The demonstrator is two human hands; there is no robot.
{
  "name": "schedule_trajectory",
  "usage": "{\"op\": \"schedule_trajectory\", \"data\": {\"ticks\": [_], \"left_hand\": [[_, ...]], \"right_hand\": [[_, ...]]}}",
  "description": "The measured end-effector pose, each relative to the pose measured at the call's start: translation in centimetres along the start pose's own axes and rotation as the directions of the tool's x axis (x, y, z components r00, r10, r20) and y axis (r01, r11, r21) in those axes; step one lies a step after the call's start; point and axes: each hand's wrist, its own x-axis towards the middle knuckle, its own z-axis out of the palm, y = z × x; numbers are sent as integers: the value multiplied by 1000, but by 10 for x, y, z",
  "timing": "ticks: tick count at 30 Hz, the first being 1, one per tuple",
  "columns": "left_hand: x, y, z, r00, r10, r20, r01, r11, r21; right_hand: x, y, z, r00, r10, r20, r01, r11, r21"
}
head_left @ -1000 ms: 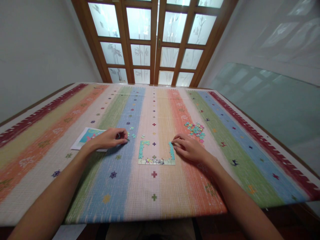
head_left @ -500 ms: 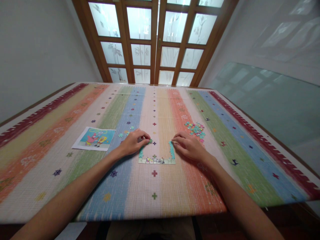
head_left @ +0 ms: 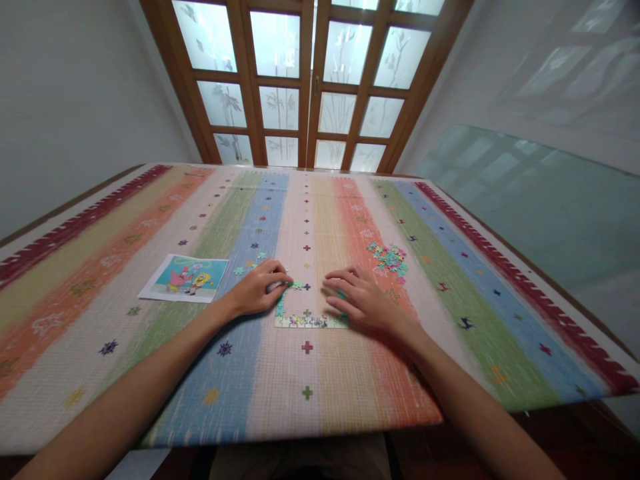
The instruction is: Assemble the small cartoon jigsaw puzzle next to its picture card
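Observation:
A partly joined jigsaw puzzle (head_left: 305, 322) lies near the front middle of the table, with a pale bottom row and a teal left side. My left hand (head_left: 263, 288) is at its upper left corner, thumb and fingers closed at a light green puzzle piece (head_left: 299, 285). Over the right side of the frame hovers my right hand (head_left: 364, 299), fingers apart and nothing visible in them. It covers most of the teal pieces there. Several loose puzzle pieces (head_left: 239, 271) lie just beyond my left hand.
A heap of mixed puzzle pieces (head_left: 389, 259) sits beyond my right hand. To the left lies a printed cartoon picture (head_left: 187, 277). A striped tablecloth (head_left: 280, 400) covers the table. Wooden glass-paned doors (head_left: 310, 80) stand behind it.
My right hand has moved left and its fingers have spread over the puzzle's right side. The left hand has shifted slightly left, and more of the light green piece shows beside its fingertips.

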Motion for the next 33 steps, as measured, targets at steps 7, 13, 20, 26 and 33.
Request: {"op": "schedule_trajectory", "data": {"ticks": [7,13,20,26,33], "left_hand": [[-4,1,3,993,80,82,-87,992,93],[-4,3,4,983,147,111,-163,974,159],[-4,4,5,980,146,137,-169,969,181],[-5,5,7,984,140,111,-155,978,139],[-5,6,7,985,136,106,-151,978,147]], "right_hand": [[18,-29,16,992,-16,126,25,997,-74],[23,-33,14,987,21,159,1,991,-137],[22,-33,19,992,27,124,-10,991,-134],[22,-35,18,990,34,137,-17,992,-126],[20,-34,17,991,25,134,-10,993,-114]]}}
